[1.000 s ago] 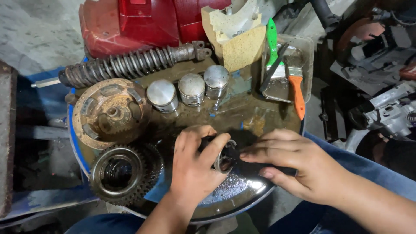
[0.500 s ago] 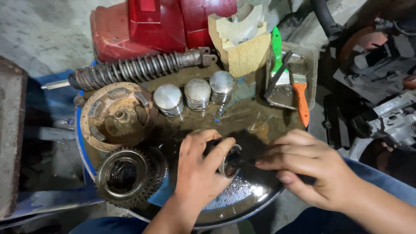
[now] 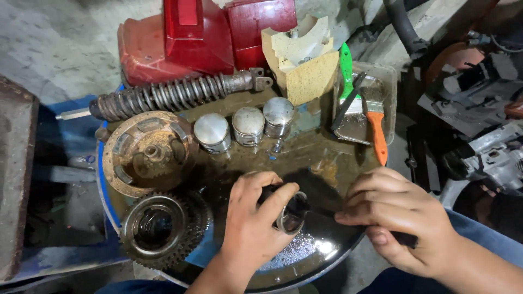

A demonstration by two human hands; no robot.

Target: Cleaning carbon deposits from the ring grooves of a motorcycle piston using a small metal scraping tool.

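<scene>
My left hand (image 3: 251, 222) grips a small dark metal cylinder with a shiny open rim (image 3: 291, 215), held on its side over the oily drum top (image 3: 305, 158). My right hand (image 3: 397, 218) is closed around a thin dark tool (image 3: 327, 214) whose tip points into the cylinder's mouth. Three silver pistons (image 3: 248, 126) stand in a row just beyond my hands.
A rusty round plate (image 3: 144, 152) and a toothed gear (image 3: 158, 228) lie at the left. A coil spring shock absorber (image 3: 169, 95), red covers (image 3: 201, 38) and a yellow foam block (image 3: 305, 57) sit behind. A tray holds an orange-handled brush (image 3: 376, 122) and green-handled tool (image 3: 345, 65). Engine parts (image 3: 485, 147) at right.
My right hand has drawn away to the right, so a gap now shows between it and the cylinder. My left hand has turned the cylinder's open rim more toward the right.
</scene>
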